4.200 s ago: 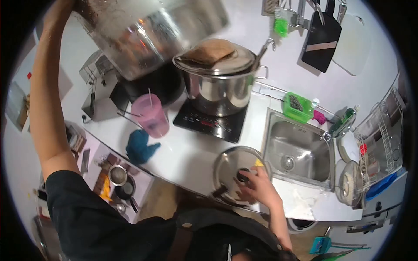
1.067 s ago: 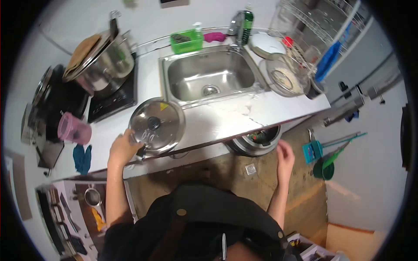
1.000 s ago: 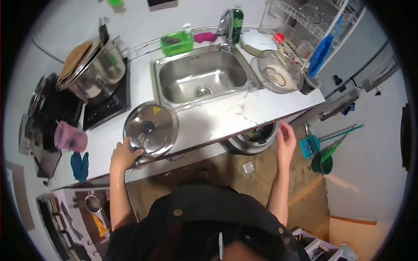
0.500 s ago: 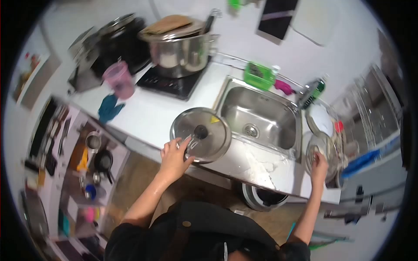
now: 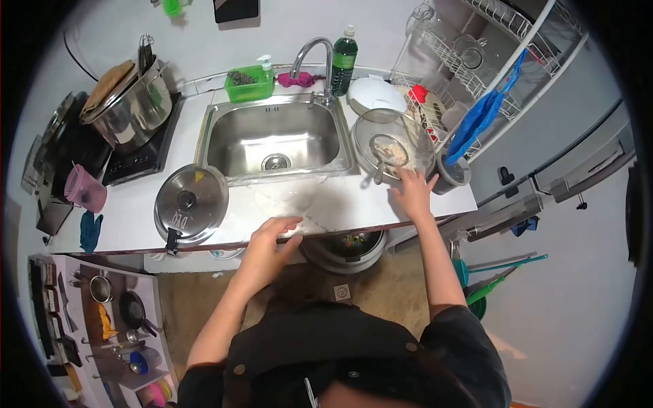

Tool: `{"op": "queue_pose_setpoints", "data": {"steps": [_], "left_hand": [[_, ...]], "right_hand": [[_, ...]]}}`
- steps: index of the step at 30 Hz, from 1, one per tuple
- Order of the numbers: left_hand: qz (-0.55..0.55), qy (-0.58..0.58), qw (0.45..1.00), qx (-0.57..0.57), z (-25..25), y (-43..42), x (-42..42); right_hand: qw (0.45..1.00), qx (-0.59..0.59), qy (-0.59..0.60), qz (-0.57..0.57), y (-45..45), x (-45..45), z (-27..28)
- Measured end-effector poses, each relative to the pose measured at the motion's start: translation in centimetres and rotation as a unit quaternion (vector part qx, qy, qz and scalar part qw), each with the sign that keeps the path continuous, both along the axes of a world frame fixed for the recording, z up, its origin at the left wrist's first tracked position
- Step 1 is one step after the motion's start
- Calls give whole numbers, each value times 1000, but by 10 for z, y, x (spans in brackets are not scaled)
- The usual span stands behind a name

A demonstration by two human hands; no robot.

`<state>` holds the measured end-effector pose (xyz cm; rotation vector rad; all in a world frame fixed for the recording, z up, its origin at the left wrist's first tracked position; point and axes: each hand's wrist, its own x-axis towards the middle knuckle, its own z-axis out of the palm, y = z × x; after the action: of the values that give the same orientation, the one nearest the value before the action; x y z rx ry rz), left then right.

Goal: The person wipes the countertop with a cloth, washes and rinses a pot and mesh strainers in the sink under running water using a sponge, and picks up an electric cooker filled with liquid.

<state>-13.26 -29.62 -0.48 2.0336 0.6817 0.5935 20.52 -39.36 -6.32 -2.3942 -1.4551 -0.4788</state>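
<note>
My left hand is open and holds nothing, its fingers spread just over the front edge of the counter. To its left lies a round steel pot lid with a dark knob and a black clip at its rim. On the right, my right hand is open, fingertips at the near rim of a wide see-through round vessel or lid; contact is hard to tell. Inside that outline sits a small round strainer-like utensil with a short handle, and some pale beige stuff.
Behind the hands is a steel sink with a faucet. A green bottle, a green basket and a dish rack stand around it. A large pot sits on a cooktop at left; a bin is under the counter.
The view has swung to the right. My left hand has come off the steel pot lid and moved right. My right hand stays by the see-through round thing, fingers now more spread.
</note>
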Motion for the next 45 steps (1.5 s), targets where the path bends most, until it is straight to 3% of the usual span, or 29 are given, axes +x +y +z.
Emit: {"op": "queue_pose_setpoints", "data": {"steps": [5,11,14,16,18,21,24,26,28,30,31,35,38,41,43,45], "left_hand": [[3,46,999,22,3,-6,-11],[92,24,995,16,4,1,-67],[16,21,996,-89,40,-3,-64],[-35,-22,968,-247,48,4,-60],[-60,-24,844,-532,34,28,-52],[-57,11,763,-643,13,59,-52],[-21,-64,777,-626,-22,89,-57],[-75,-82,804,-584,-35,127,-61],[-11,-80,782,-618,-3,141,-64],[-2,-27,808,-589,2,165,-57],[-1,-22,846,-533,0,173,-52],[27,-41,860,-507,-1,192,-27],[58,-23,873,-484,-23,192,-14],[88,4,870,-484,-24,182,-14],[102,4,855,-509,-25,173,-14],[126,19,846,-517,-17,164,-9]], "right_hand": [[992,48,58,104,-11,27,-16],[977,65,25,203,-22,-42,61],[971,75,13,227,6,-88,75],[969,64,-1,238,36,-120,74],[966,40,-36,253,65,-149,64],[965,6,-64,252,104,-187,42],[967,-60,-28,244,125,-190,32],[967,-53,13,250,143,-178,29],[964,-87,78,241,164,-150,22],[949,-126,158,241,190,-114,11],[942,-135,173,255,205,-99,6],[941,-124,84,303,248,-62,-57],[901,-293,139,289,257,-54,-43],[891,-76,306,325,294,-2,-91],[788,103,562,231,339,38,-114],[655,119,746,17,370,62,-106]]}}
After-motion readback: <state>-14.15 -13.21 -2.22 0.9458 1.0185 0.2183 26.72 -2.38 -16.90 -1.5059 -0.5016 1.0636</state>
